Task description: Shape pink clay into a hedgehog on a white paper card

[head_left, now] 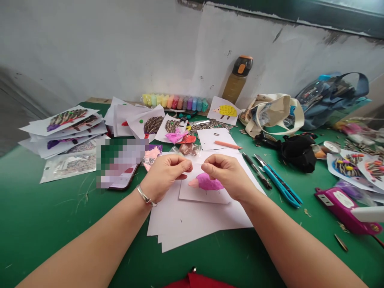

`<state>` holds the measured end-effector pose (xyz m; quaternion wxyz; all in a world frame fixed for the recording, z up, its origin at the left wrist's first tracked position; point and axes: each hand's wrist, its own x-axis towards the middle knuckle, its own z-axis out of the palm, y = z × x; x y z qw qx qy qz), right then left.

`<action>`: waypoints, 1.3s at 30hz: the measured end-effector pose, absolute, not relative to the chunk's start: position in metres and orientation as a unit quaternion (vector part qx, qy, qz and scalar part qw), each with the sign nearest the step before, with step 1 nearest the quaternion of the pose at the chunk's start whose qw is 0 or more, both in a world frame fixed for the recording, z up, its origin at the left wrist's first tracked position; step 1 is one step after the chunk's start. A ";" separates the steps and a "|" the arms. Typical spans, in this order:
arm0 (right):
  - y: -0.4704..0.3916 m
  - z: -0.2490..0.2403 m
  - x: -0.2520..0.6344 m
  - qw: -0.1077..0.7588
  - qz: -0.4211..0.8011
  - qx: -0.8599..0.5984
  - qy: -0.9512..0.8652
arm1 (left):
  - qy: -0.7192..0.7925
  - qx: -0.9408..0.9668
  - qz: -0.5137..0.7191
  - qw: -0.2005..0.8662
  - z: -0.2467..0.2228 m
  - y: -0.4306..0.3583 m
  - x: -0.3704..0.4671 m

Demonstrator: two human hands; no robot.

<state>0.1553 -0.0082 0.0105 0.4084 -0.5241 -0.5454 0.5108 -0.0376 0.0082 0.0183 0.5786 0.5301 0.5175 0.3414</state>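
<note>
My left hand, with a silver bracelet at the wrist, is raised over the white papers, thumb and fingers pinched together. My right hand faces it in a similar pinch, a small gap between the two. Whatever lies between the fingertips is too small to make out. Below them, a small white sheet bears a pink-purple clay hedgehog shape with a peach snout, partly behind my right hand. Larger white sheets lie under it. Just beyond my hands is a clear bag of brown clay.
Finished pictures and a pixelated phone lie left. Clay packs, seeds and a bottle stand behind. Right are a pen, blue cutter, black pouch, bags and a magenta glue tool.
</note>
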 end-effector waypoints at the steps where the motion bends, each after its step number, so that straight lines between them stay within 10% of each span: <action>1: -0.008 0.011 0.155 0.405 0.503 -0.531 -0.549 | 0.517 0.531 0.341 0.578 0.018 0.008 -0.038; 39: -0.012 0.007 0.153 0.311 0.554 -0.540 -0.552 | 0.508 0.511 0.375 0.584 0.017 0.013 -0.043</action>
